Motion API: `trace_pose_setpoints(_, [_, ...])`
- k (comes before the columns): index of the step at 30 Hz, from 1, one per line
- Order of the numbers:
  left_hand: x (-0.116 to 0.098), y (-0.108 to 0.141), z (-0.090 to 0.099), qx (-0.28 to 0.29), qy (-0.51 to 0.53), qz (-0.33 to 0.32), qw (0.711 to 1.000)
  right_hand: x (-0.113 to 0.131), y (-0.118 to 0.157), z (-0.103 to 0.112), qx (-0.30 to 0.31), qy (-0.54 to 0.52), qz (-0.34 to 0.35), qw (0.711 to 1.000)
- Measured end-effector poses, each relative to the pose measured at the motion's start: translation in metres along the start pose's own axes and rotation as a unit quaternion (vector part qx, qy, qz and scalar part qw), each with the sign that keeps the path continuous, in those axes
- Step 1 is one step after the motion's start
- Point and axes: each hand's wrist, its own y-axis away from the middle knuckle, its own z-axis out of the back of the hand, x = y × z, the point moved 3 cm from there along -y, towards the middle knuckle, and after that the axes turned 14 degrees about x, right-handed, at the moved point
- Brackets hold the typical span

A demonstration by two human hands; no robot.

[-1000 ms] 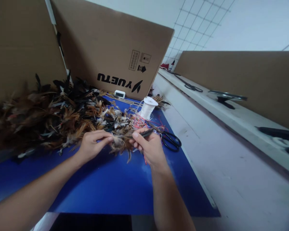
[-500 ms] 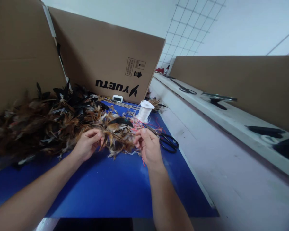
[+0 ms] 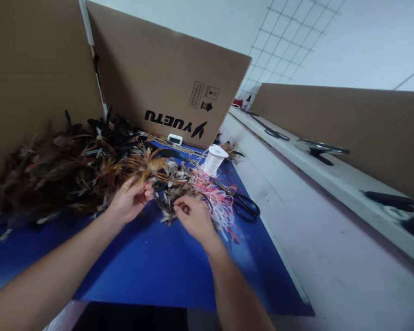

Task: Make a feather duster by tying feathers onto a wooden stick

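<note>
My left hand (image 3: 131, 200) is closed, thumb and fingers pinching a tuft of golden-brown feathers (image 3: 150, 163) that fans up above the fingers. My right hand (image 3: 195, 218) has its fingers pinched at the edge of grey and dark feathers (image 3: 167, 204); what lies between its fingertips is hidden. Left of my hands spreads a big heap of brown and black feathers (image 3: 65, 170). Just right of my right hand, a tangle of pink and white strings (image 3: 224, 207) lies on the blue table (image 3: 152, 271).
Black-handled scissors (image 3: 246, 207) lie beyond the strings. A white spool (image 3: 214, 161) stands behind them, near a small white digital display (image 3: 175, 139). Cardboard (image 3: 165, 69) walls the back and left. On the right, a ledge (image 3: 334, 170) bears another pair of scissors (image 3: 276, 133).
My right hand has moved left and slightly down, off the strings and closer to my left hand. The strings are more exposed. My left hand stays pinched; the view has shifted slightly.
</note>
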Motion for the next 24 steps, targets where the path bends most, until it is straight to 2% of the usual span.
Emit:
trace_pose_setpoints(3, [0.0,0.0,0.001,0.001,0.002,-0.005,1.0,0.007,0.0,-0.013,0.035,0.13,0.025,0.991])
trace_pose_setpoints(7, [-0.002,-0.001,0.0,0.003,0.001,-0.008,1.0,0.013,-0.002,-0.028,0.058,0.272,0.002,0.96])
trace_pose_setpoints(11, [-0.004,-0.001,-0.001,-0.004,0.002,-0.004,1.0,0.01,-0.006,-0.036,0.073,0.33,-0.013,0.941])
trace_pose_setpoints(14, [-0.006,-0.002,-0.001,-0.011,0.002,-0.001,1.0,0.003,-0.007,-0.034,0.075,0.269,-0.017,0.96])
trace_pose_setpoints(18, [-0.006,-0.002,0.001,-0.014,0.005,-0.003,1.0,-0.006,-0.007,-0.021,0.032,0.056,-0.012,0.998])
trace_pose_setpoints(21, [-0.005,-0.003,0.003,-0.014,0.004,-0.006,1.0,-0.009,-0.007,-0.011,-0.008,-0.088,-0.024,0.996])
trace_pose_setpoints(24, [-0.004,-0.004,0.005,-0.016,-0.003,-0.005,1.0,-0.01,-0.006,-0.004,-0.027,-0.194,-0.057,0.979])
